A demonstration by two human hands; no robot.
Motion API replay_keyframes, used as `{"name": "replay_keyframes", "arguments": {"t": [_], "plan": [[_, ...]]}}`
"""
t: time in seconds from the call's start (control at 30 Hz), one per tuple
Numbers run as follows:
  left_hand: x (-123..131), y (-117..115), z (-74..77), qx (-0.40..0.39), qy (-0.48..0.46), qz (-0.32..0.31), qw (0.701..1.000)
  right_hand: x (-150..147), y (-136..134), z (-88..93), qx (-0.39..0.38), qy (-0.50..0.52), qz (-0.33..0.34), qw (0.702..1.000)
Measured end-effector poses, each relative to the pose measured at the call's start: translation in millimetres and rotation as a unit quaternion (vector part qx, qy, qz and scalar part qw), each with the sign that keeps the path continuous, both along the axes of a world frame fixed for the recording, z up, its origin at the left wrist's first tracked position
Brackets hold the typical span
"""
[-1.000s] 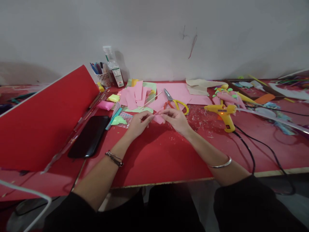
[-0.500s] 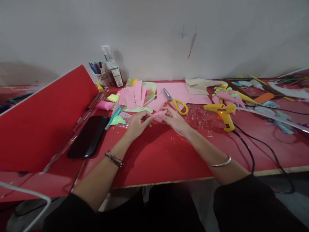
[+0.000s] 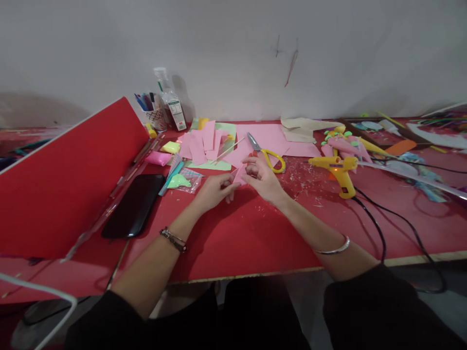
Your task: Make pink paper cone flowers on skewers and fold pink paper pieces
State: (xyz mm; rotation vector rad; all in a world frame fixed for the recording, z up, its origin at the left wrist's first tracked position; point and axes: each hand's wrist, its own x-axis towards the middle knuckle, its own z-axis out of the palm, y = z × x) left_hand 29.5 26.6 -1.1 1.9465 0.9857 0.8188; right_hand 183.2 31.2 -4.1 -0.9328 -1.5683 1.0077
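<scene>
A small piece of pink paper is between my two hands, above the red table. My left hand pinches its lower left part between thumb and fingers. On the right side, my right hand has its thumb and bent fingers closed at the paper's edge. Just behind the hands lie scissors with yellow and red handles, their blades on a pink sheet. Cut pink strips are piled on green paper at the back left.
A yellow glue gun with a lit orange light and black cable stands on the right. A black phone lies left, beside a leaning red board. Behind are a pen cup and bottle.
The pink paper has turned from lying sideways to more upright. My left hand has moved slightly down, and my right hand's fingers have shifted and risen a little.
</scene>
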Motion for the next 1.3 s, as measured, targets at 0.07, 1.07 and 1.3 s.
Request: {"name": "replay_keyframes", "arguments": {"t": [0.07,1.07,1.3], "plan": [[0.9,-1.6,2.0,-0.005,-0.004,0.005,1.0,-0.7,-0.7,0.1,-0.012,-0.004,0.001,1.0],[-0.9,-1.8,10.4,-0.128,-0.05,-0.082,0.987,-4.4,-7.7,2.9,-0.08,-0.092,0.101,0.987],[1.4,-1.7,6.5,-0.12,-0.035,-0.027,0.992,-3.6,-7.2,4.0,-0.091,-0.05,0.095,0.99]]}}
